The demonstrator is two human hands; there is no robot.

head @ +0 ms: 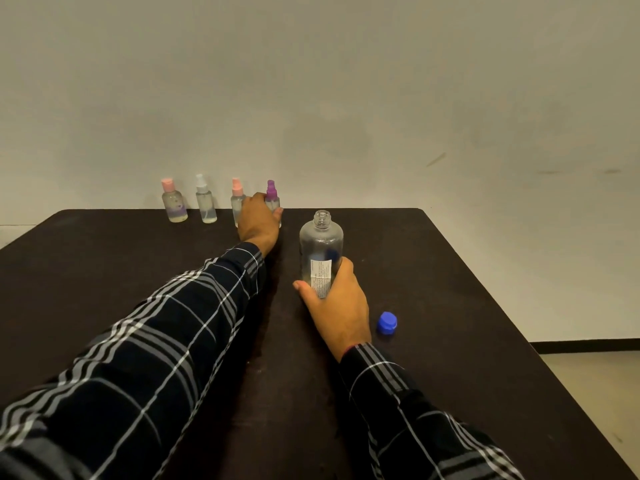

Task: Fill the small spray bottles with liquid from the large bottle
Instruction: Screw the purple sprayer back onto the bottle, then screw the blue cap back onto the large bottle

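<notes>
While right hand [341, 306] grips large bottle [320, 245] upright, open neck up, left hand [258, 221] clasps purple-capped spray bottle [272, 197]

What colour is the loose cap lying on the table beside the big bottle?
Blue. The cap shows clearly in the head view, to the right of the right hand gripping the large bottle.

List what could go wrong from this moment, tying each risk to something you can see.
1. The large bottle stands uncapped in the right hand; a careless tilt could spill liquid.
2. The left hand grips the purple-capped spray bottle close beside the neighbouring pink-capped spray bottle, which could get knocked over.
3. The loose blue cap could roll away.
</notes>
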